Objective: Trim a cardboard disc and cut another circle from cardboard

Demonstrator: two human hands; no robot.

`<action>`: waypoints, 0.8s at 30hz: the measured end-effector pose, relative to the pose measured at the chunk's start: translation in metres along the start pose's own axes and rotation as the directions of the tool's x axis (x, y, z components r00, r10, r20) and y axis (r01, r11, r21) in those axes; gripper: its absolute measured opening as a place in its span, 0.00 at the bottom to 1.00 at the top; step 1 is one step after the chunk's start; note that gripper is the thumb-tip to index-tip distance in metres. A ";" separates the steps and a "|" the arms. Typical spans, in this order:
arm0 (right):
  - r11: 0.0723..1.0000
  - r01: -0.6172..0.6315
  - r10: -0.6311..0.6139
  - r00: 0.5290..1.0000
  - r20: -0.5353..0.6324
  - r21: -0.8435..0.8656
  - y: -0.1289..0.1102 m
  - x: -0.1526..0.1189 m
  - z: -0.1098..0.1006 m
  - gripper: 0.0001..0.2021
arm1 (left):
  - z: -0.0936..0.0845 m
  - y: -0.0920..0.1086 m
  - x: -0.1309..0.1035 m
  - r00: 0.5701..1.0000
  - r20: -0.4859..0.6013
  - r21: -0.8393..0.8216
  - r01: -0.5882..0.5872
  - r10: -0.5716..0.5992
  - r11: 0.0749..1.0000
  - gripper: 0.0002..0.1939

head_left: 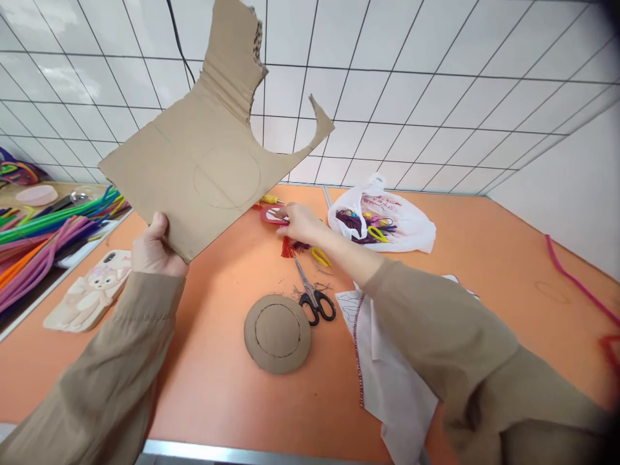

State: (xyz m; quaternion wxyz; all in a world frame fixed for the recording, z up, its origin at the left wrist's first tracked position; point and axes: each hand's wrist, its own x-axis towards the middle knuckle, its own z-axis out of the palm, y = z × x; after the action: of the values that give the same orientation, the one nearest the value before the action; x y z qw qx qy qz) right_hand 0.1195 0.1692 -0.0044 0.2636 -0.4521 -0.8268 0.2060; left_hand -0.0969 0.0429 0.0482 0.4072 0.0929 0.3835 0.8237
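Note:
My left hand (157, 248) grips the lower corner of a cardboard sheet (159, 181), thumb on the near face, and holds it tilted above the table. A pencilled circle marks the sheet, and a rounded bite is cut from its torn right side. My right hand (300, 225) reaches across with its fingers closed on a small red, rounded object with a white inside (271, 216); its kind is unclear. Below lies a cardboard disc (278, 334) with an inner circle scored on it. Black-handled scissors (317, 303) rest beside the disc, blades slightly apart.
A white plastic bag (411, 226) of coloured threads stands at the back. White cloth (387, 381) lies under my right forearm. At left are a phone in a cartoon case (90, 294) and bundled pipe cleaners (43, 258). A red tassel (287, 248) lies near my right hand.

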 end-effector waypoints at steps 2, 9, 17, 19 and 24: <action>1.000 -0.006 0.006 1.000 -0.009 0.019 0.006 0.017 0.013 0.12 | -0.002 -0.001 0.004 0.999 -0.040 0.004 0.008 -0.008 1.000 0.10; 0.973 -0.118 0.136 0.988 -0.078 0.198 0.012 0.013 0.005 0.07 | -0.010 -0.008 0.017 0.995 -0.089 0.067 0.050 -0.044 0.996 0.09; 0.703 -0.249 0.292 0.955 0.050 0.666 -0.005 -0.063 -0.034 0.14 | -0.022 -0.021 0.035 0.981 -0.183 0.144 0.093 -0.066 0.985 0.06; 0.461 -0.304 0.293 0.939 0.180 0.834 -0.009 -0.081 -0.036 0.18 | -0.027 -0.027 0.040 0.978 -0.197 0.165 0.103 -0.070 0.981 0.07; 0.267 -0.314 0.307 0.924 0.228 0.911 -0.013 -0.104 -0.032 0.19 | -0.046 -0.038 0.065 0.989 -0.129 0.231 0.106 -0.078 0.967 0.09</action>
State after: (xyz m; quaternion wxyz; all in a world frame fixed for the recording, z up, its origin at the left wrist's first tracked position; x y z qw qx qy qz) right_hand 0.1785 0.0771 0.0018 0.4265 -0.3695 -0.4526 0.6904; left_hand -0.1380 0.0797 -0.0202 0.4076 0.0738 0.5066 0.7562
